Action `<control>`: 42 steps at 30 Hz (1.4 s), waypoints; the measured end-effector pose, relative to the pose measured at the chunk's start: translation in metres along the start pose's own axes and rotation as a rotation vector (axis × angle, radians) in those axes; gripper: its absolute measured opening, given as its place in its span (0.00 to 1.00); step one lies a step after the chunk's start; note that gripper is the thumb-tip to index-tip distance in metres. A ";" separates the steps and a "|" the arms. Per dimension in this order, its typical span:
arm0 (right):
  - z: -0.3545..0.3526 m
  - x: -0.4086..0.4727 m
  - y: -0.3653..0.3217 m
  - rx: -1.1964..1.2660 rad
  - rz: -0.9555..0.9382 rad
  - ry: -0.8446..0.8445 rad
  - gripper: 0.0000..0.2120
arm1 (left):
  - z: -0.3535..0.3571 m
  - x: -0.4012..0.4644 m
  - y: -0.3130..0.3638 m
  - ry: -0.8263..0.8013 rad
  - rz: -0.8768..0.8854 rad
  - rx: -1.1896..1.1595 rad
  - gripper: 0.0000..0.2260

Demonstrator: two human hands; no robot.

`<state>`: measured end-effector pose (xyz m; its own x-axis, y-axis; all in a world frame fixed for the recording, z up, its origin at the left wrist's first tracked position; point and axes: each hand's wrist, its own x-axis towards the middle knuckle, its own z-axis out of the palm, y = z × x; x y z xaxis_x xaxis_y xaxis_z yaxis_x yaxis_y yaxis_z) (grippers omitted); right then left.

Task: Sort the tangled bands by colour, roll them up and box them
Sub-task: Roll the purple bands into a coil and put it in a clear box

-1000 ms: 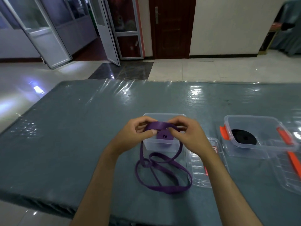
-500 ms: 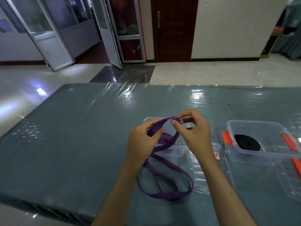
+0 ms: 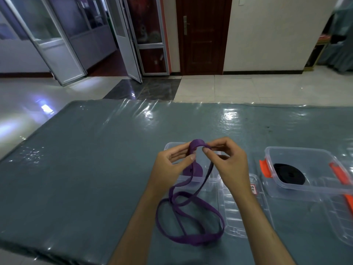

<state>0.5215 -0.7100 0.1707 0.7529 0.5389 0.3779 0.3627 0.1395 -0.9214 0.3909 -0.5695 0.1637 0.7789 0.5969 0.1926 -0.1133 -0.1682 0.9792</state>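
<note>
purple band (image 3: 191,239): light, limp webbing, loops slack on surface (image 3: 86,169). your left hand (image 3: 172,165) and right hand (image 3: 227,163) pinch its raised fold; probably slippery, so grip flat faces.

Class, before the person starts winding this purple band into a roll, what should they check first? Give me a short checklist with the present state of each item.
1. Both hands hold the band: ok. The left hand and right hand pinch the purple band at its raised top fold.
2. Band free of knots: not ok. Its loose loops cross each other on the table.
3. Right box open: ok. The clear box behind the hands has no lid on and already holds a purple roll.
4. Colours kept apart: ok. The black roll lies in the orange-clipped box.
5. Lid within reach: ok. A clear lid lies beside the box.
</note>
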 end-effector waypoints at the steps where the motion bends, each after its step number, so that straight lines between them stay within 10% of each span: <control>1: -0.002 0.002 0.002 0.011 0.010 -0.007 0.08 | 0.001 0.000 -0.001 0.000 0.018 -0.006 0.17; 24: -0.007 -0.019 -0.003 0.293 0.276 -0.011 0.06 | 0.031 -0.003 -0.008 -0.078 0.110 0.281 0.12; 34: -0.002 -0.026 -0.014 0.186 0.467 -0.009 0.18 | 0.031 -0.021 -0.009 -0.032 0.463 0.682 0.10; 42: -0.023 -0.025 -0.008 0.268 0.548 -0.232 0.11 | 0.015 -0.025 0.003 -0.062 0.307 0.440 0.17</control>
<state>0.5127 -0.7440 0.1706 0.6408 0.7519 -0.1550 -0.2120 -0.0207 -0.9770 0.3802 -0.5962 0.1607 0.7872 0.4230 0.4487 -0.0831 -0.6483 0.7569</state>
